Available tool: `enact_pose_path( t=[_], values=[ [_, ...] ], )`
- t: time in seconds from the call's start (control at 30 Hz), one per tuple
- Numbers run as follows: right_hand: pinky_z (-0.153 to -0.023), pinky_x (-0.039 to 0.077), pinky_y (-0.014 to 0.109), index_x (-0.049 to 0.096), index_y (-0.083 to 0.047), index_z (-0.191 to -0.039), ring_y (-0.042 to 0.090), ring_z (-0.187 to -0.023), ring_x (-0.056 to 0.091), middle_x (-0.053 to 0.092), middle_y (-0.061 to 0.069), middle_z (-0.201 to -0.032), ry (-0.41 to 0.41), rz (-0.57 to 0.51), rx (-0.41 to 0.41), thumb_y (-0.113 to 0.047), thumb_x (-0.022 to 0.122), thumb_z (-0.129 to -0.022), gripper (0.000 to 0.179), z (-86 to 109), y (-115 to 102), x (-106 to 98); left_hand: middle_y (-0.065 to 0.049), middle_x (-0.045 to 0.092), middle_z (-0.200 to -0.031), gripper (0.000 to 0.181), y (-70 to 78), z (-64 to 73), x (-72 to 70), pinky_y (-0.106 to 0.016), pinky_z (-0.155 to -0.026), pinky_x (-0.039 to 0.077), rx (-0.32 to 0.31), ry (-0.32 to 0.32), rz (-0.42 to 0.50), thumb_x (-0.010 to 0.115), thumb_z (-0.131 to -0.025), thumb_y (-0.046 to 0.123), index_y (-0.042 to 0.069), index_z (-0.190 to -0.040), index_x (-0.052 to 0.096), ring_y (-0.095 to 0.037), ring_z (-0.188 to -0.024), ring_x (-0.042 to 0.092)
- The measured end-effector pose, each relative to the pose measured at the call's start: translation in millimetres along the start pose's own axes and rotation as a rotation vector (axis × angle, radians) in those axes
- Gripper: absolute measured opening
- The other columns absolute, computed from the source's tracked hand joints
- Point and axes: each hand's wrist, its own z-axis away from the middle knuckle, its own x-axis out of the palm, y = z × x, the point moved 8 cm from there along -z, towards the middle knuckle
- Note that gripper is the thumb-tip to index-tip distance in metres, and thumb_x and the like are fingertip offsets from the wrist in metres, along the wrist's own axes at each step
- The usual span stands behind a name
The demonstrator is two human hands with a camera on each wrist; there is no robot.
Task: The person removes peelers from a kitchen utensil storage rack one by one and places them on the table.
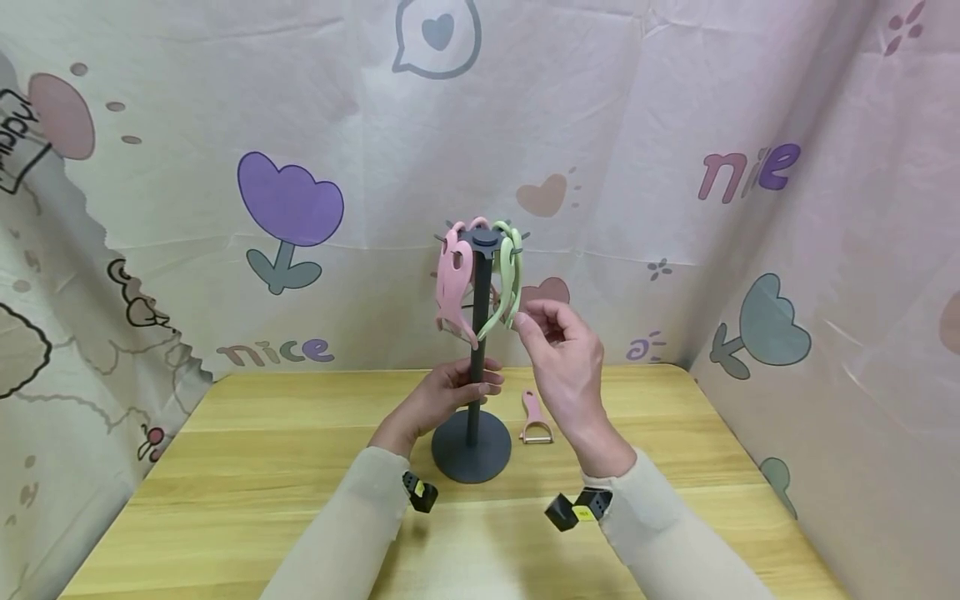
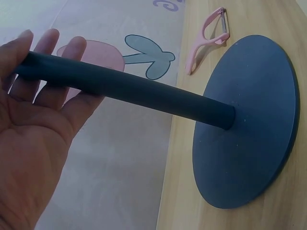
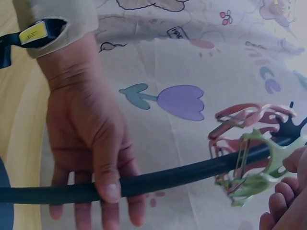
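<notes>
A dark stand [image 1: 472, 442] with a round base, upright pole and hooked top stands on the table. My left hand [image 1: 452, 385] holds its pole, thumb in front and fingers behind, as the right wrist view also shows. Pink peelers [image 1: 453, 287] hang from the hooks on the left side, green peelers [image 1: 508, 275] on the right. My right hand [image 1: 566, 354] is beside the lower part of the green peelers, fingers loosely bent, thumb tip at the nearest one. Whether the thumb touches it is hard to tell. Another pink peeler [image 1: 532, 408] lies on the table right of the base.
The wooden table [image 1: 285, 467] carries the stand and the loose peeler. A printed cloth [image 1: 420, 150] hangs behind it and along both sides. Small black cameras [image 1: 420, 492] are strapped to both wrists over light sleeves.
</notes>
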Motion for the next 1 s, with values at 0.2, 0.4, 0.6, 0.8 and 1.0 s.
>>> enact_pose_path(
  t=[0.2,0.4,0.6,0.8,1.0],
  values=[
    [-0.068,0.051,0.023,0.077,-0.011,-0.115,0.016,-0.083,0.064,0.072,0.001,-0.098,-0.013,-0.022,-0.046,-0.028,0.078,-0.098,0.025,-7.2,-16,3,-0.017,0.07,-0.138,0.035,0.0,0.4,-0.3,-0.051,-0.111,0.053,-0.017,0.01,0.0,0.065,-0.106,0.015,0.014,-0.141,0.064,-0.028,-0.127,0.069],
    [-0.07,0.054,0.023,0.076,-0.009,-0.118,0.017,-0.085,0.065,0.07,0.003,-0.1,-0.033,-0.021,-0.033,-0.029,0.079,-0.097,0.028,-14.8,-24,8,-0.018,0.069,-0.138,0.037,0.2,1.2,-0.2,-0.051,-0.111,0.053,-0.027,0.013,0.006,0.065,-0.106,0.014,0.011,-0.142,0.063,-0.028,-0.127,0.069],
    [-0.073,0.055,0.025,0.073,-0.009,-0.12,0.017,-0.087,0.064,0.07,0.004,-0.101,-0.039,-0.011,0.004,-0.027,0.08,-0.096,0.031,-17.3,-24,11,-0.011,0.073,-0.133,0.035,1.1,1.1,0.1,-0.05,-0.11,0.054,-0.025,0.014,0.012,0.065,-0.106,0.013,0.011,-0.141,0.064,-0.029,-0.126,0.07],
    [-0.075,0.055,0.025,0.071,-0.009,-0.122,0.017,-0.088,0.065,0.07,0.004,-0.103,-0.046,-0.011,0.028,-0.027,0.08,-0.096,0.033,-17.7,-24,15,-0.013,0.072,-0.134,0.035,0.0,0.5,-0.5,-0.049,-0.11,0.054,-0.023,0.008,0.015,0.065,-0.105,0.013,0.011,-0.141,0.064,-0.028,-0.126,0.07],
    [-0.076,0.057,0.025,0.07,-0.008,-0.123,0.016,-0.09,0.066,0.071,0.004,-0.106,-0.053,-0.017,0.026,-0.027,0.08,-0.096,0.034,-19.1,-24,17,-0.017,0.07,-0.137,0.035,-0.3,0.6,-0.8,-0.05,-0.11,0.053,-0.026,0.008,0.005,0.066,-0.105,0.016,0.012,-0.141,0.064,-0.028,-0.126,0.069]
  ],
)
